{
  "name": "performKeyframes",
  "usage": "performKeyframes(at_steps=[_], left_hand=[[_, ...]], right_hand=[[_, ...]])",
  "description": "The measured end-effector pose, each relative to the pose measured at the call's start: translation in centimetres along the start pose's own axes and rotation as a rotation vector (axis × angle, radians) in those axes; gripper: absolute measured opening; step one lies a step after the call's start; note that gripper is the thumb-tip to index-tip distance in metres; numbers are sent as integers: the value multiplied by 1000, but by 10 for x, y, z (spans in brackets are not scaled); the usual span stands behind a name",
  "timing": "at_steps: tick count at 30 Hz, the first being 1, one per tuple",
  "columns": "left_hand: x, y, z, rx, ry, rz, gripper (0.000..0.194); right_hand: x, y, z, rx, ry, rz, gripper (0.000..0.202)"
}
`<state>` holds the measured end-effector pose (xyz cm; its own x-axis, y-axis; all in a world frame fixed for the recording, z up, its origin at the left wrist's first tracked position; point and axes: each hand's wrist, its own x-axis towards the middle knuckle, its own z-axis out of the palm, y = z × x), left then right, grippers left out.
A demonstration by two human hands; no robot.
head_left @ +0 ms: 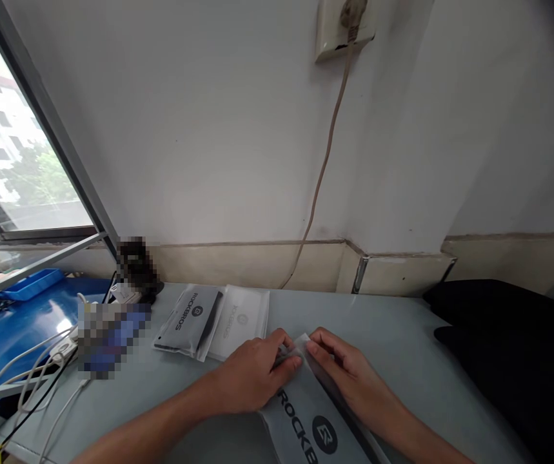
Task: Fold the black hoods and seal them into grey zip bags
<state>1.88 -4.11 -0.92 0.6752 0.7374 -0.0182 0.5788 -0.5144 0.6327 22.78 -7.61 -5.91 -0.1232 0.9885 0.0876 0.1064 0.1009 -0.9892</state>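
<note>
A frosted plastic bag (300, 419) printed with a dark logo and letters lies tilted near the table's front edge, with something dark inside along its right side. My left hand (262, 374) pinches the bag's top left corner between thumb and fingers. Close beside it, my right hand (344, 370) grips the top edge at the right, thumb on the bag. Behind my left hand lie a filled bag (189, 322) with a dark item inside and a paler, whitish bag (242, 316), side by side and touching.
Black fabric (509, 361) covers the table's right side. White cables and a power strip (64, 347) lie at the left, by a blurred blue object (117, 338). A blue tray (35, 283) sits beyond the metal frame. A cord (327, 148) hangs from the wall socket.
</note>
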Motion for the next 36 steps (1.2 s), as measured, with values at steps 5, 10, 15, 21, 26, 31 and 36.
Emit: performKeyframes(at_steps=[5, 10, 15, 21, 26, 31, 36], left_hand=[[0, 4, 6, -121, -32, 29, 36], [8, -6, -1, -152, 82, 41, 36], [15, -32, -52, -79, 328, -42, 40], [14, -55, -84, 72, 425, -109, 37], [11, -55, -89, 116, 521, -117, 33], [11, -38, -60, -94, 299, -37, 35], [10, -19, -5, -206, 262, 13, 33]], right_hand=[[-4, -2, 1, -32, -120, -4, 46], [-4, -4, -3, -5, -159, 18, 50], [1, -5, -19, -81, -109, 97, 54], [4, 9, -25, -169, -100, 81, 50], [2, 5, -25, -147, -38, 6, 42], [-2, -11, -17, -65, -205, -83, 37], [-9, -11, -2, 82, -315, 123, 36]])
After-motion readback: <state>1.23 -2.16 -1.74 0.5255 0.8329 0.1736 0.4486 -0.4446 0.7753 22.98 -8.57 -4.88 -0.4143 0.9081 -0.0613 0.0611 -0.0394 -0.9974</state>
